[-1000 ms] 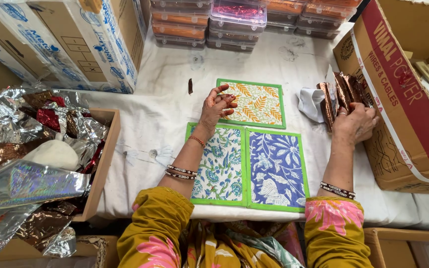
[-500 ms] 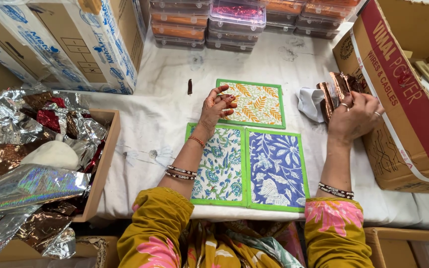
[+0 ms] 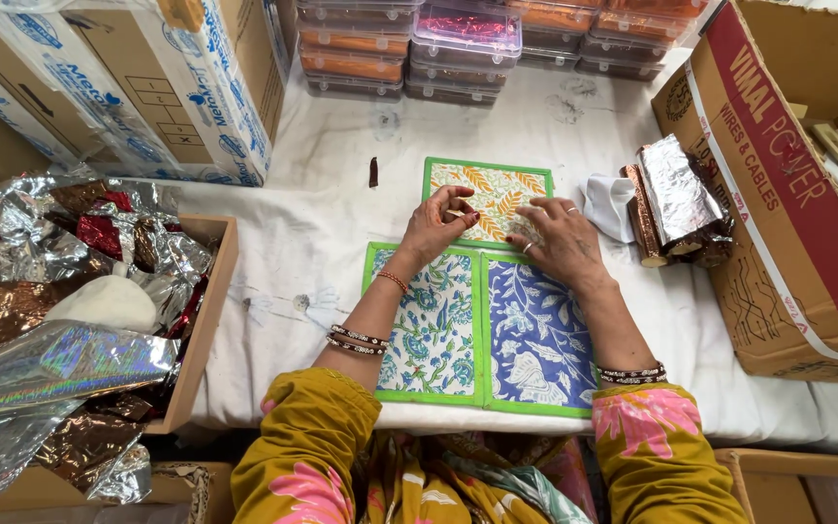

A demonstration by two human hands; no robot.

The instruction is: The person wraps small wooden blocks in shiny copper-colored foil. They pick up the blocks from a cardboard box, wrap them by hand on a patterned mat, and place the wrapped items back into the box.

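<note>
Three green-edged floral mats lie on a white cloth: a yellow-leaf one (image 3: 497, 180) at the back, a teal-flowered one (image 3: 431, 335) and a blue one (image 3: 540, 340) in front. My left hand (image 3: 434, 225) rests on the yellow mat's lower left edge, fingers curled and pinching something small at the fingertips. My right hand (image 3: 560, 238) lies with its fingers on the yellow mat's lower right part and its heel over the blue mat, touching something pale that I cannot make out.
A silver foil-wrapped bundle (image 3: 676, 199) leans against a big cardboard box (image 3: 788, 194) at right, with a white cloth (image 3: 608, 206) beside it. Crumpled foil (image 3: 50, 320) fills a box at left. Lidded plastic containers (image 3: 458, 44) line the back. A small dark strip (image 3: 373, 172) lies on the cloth.
My right hand has left the foil bundle at the right and moved left onto the yellow mat. My left hand stays in place.
</note>
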